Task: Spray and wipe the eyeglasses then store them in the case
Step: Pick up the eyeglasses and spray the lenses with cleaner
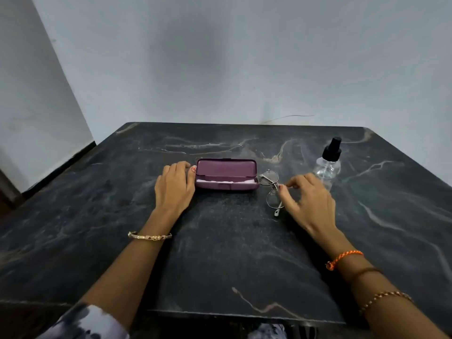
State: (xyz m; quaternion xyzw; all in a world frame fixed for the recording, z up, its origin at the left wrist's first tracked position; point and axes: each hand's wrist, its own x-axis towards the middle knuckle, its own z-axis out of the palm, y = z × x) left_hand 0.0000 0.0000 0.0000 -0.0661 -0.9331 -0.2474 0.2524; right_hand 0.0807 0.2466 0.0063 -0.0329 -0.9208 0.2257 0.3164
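Patterned sleeve [93,321] nearest; left hand [175,185] lies flat, fingers relaxed, against open purple hard case [226,174], right hand [309,203] pinches thin wire-framed eyeglasses [271,189] on dark marble table [220,253]; clear spray bottle [327,165] untouched, so spraying, wiping, storing apparently remain.

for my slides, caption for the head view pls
Right hand pinches eyeglasses beside the open case; left hand steadies it.
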